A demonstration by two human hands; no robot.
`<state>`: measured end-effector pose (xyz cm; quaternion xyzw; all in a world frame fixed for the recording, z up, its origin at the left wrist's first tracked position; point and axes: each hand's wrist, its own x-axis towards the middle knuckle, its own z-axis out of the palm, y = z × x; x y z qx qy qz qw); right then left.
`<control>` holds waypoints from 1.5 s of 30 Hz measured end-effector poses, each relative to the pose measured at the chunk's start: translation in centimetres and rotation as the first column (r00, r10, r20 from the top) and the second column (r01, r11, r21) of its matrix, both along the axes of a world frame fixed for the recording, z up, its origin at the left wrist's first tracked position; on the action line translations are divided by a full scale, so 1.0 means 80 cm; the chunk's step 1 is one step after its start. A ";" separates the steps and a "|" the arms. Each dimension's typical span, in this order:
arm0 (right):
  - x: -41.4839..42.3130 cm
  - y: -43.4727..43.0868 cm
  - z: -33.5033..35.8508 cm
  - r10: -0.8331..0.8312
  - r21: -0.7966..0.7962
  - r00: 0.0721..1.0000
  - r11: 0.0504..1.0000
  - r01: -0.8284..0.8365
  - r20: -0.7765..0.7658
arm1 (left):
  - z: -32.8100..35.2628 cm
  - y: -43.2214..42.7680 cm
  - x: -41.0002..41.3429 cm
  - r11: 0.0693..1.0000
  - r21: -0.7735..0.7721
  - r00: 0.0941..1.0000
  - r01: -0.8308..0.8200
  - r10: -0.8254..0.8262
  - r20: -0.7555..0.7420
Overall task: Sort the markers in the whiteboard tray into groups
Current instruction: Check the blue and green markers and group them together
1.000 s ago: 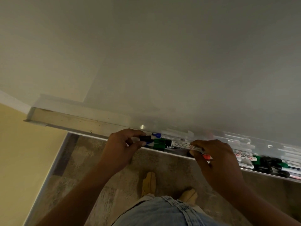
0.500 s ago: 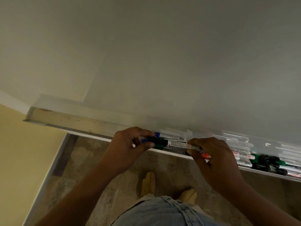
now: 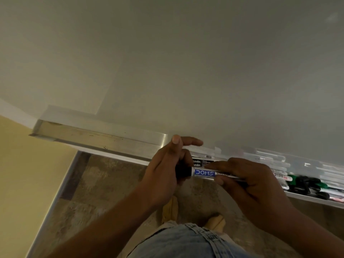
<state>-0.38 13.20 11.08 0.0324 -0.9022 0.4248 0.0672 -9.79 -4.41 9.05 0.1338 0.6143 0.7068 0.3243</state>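
From where I stand, the person has one marker (image 3: 204,173) lifted clear of the tray (image 3: 93,138) and held level just in front of its lip, over the floor (image 3: 111,183). The left hand (image 3: 163,170) has its lower fingers curled round the black cap (image 3: 183,172), thumb and forefinger sticking out free. The right hand (image 3: 249,183) pinches the barrel, forefinger laid along the top and thumb beneath. Two Camlin markers (image 3: 200,163) lie in the tray just behind it, and a jumbled pile (image 3: 305,183) of green and black caps sits further right.

What worries me is that two-ended hold: if the hands pull apart, the cap could come off. A slipped grip would drop the marker past the lip to the floor, not back into the tray. The label is blue while the cap looks black, so it could easily land in the wrong group. The right wrist also hangs near the pile and could nudge it.
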 end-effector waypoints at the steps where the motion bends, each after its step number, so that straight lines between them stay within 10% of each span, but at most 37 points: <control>1: 0.002 -0.003 0.003 -0.013 -0.014 1.000 1.000 0.013 -0.006 | 0.004 0.004 -0.002 1.000 0.015 1.000 -0.016 0.016 -0.002; 15: 0.003 0.002 0.009 -0.058 -0.065 0.998 0.996 0.060 0.029 | 0.011 0.007 -0.007 0.993 -0.043 0.993 0.108 -0.109 -0.034; 22: -0.004 0.046 -0.040 -0.058 0.063 0.986 0.997 0.048 0.156 | -0.042 0.002 -0.025 0.925 -0.369 0.939 0.091 -0.204 -0.279; 29: 0.018 0.062 -0.118 -0.269 0.207 0.930 0.953 0.221 0.250 | -0.124 -0.035 -0.060 0.573 -0.789 0.778 -0.221 -0.385 -0.497; 45: -0.004 0.030 -0.189 -0.182 0.543 0.983 0.826 0.150 0.007 | -0.154 -0.030 -0.065 0.563 -0.819 0.797 -0.115 -0.439 -0.414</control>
